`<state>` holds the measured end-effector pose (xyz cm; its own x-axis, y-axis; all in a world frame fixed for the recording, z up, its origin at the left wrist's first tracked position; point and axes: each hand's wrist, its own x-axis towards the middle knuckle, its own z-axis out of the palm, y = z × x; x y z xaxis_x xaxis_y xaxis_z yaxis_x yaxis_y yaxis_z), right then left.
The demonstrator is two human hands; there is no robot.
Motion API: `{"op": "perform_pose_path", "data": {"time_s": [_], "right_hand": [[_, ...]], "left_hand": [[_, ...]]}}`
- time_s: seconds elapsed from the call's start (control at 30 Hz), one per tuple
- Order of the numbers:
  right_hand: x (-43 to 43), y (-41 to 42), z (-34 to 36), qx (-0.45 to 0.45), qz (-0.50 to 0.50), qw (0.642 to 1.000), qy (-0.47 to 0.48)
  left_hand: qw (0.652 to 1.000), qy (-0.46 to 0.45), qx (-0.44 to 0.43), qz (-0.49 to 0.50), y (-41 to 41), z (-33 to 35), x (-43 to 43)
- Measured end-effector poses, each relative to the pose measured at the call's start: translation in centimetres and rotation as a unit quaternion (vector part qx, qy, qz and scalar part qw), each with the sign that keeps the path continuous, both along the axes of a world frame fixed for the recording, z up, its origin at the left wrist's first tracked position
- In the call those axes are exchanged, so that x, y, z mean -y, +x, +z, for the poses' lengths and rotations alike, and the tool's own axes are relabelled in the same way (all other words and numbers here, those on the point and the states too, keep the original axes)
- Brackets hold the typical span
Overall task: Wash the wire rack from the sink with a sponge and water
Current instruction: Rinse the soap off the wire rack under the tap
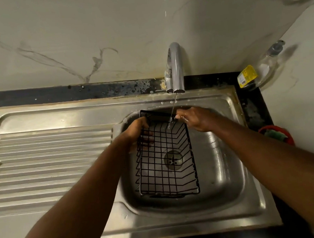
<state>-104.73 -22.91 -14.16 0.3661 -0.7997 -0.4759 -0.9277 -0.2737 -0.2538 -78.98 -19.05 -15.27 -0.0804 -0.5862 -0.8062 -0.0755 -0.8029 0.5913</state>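
Note:
A black wire rack (pixel 165 158) stands tilted in the steel sink bowl (pixel 225 169), over the drain. My left hand (pixel 138 131) grips its upper left side, fingers through the wires. My right hand (pixel 194 119) rests at the rack's top right corner, fingertips on the rim. A thin stream of water (pixel 173 108) falls from the chrome tap (pixel 175 69) onto the rack's top edge between my hands. No sponge is in either hand.
A ribbed steel draining board (pixel 47 164) lies left of the bowl. A clear bottle with a yellow label (pixel 256 72) stands in the back right corner. A red holder with a green sponge (pixel 275 134) sits on the right counter.

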Motion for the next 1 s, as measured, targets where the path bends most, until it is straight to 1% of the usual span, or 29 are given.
{"op": "perform_pose_path", "data": {"time_s": [0.07,0.17,0.3,0.4,0.47,0.57,0.63,0.7,0.73,0.77,0.8,0.87,0.9,0.93,1.0], "right_hand": [[-0.2,-0.1,0.5,0.002,-0.001,1.0,0.001],[-0.3,2.3,1.4,0.035,0.009,0.999,-0.006],[0.3,6.8,1.7,0.063,0.054,0.994,-0.069],[1.0,7.6,1.7,0.077,0.087,0.988,-0.1],[1.4,7.1,1.7,0.099,0.064,0.989,-0.086],[1.7,5.0,0.5,0.1,-0.033,0.993,-0.047],[0.9,3.1,-0.1,0.124,-0.103,0.987,-0.012],[0.0,1.8,-0.1,0.169,-0.146,0.974,0.046],[-0.5,1.5,0.0,0.202,-0.165,0.962,0.082],[-1.0,1.2,-0.1,0.244,-0.196,0.942,0.117],[-1.4,0.9,-0.4,0.293,-0.245,0.91,0.164],[-2.4,0.2,-1.0,0.364,-0.345,0.825,0.262],[-3.0,-0.3,-1.6,0.374,-0.373,0.793,0.305],[-3.8,-0.7,-2.0,0.379,-0.387,0.768,0.34],[-5.5,-1.0,-3.2,0.406,-0.413,0.714,0.395]], "left_hand": [[1.0,-0.006,0.002,-0.017,-0.2,0.2,0.1],[0.999,-0.008,-0.015,-0.043,-1.7,1.3,0.2],[0.994,-0.029,-0.069,-0.076,-4.1,1.8,-0.2],[0.994,-0.046,-0.076,-0.06,-4.6,1.9,-0.6],[0.994,-0.06,-0.07,-0.057,-4.3,2.0,-0.6],[0.993,-0.088,-0.063,-0.038,-2.6,2.2,-0.3],[0.993,-0.093,-0.063,-0.02,-1.5,2.1,-0.1],[0.994,-0.097,-0.053,-0.022,-1.0,1.8,0.0],[0.994,-0.1,-0.043,-0.023,-0.9,1.6,0.0],[0.994,-0.102,-0.036,-0.019,-0.8,1.4,0.0],[0.994,-0.104,-0.035,-0.009,-0.8,1.3,-0.1],[0.992,-0.101,-0.055,0.044,-0.5,1.2,-0.3],[0.989,-0.098,-0.068,0.087,-0.3,1.1,-0.3],[0.984,-0.093,-0.08,0.131,-0.2,1.1,-0.3],[0.972,-0.089,-0.094,0.196,-0.3,1.3,0.0]]}}
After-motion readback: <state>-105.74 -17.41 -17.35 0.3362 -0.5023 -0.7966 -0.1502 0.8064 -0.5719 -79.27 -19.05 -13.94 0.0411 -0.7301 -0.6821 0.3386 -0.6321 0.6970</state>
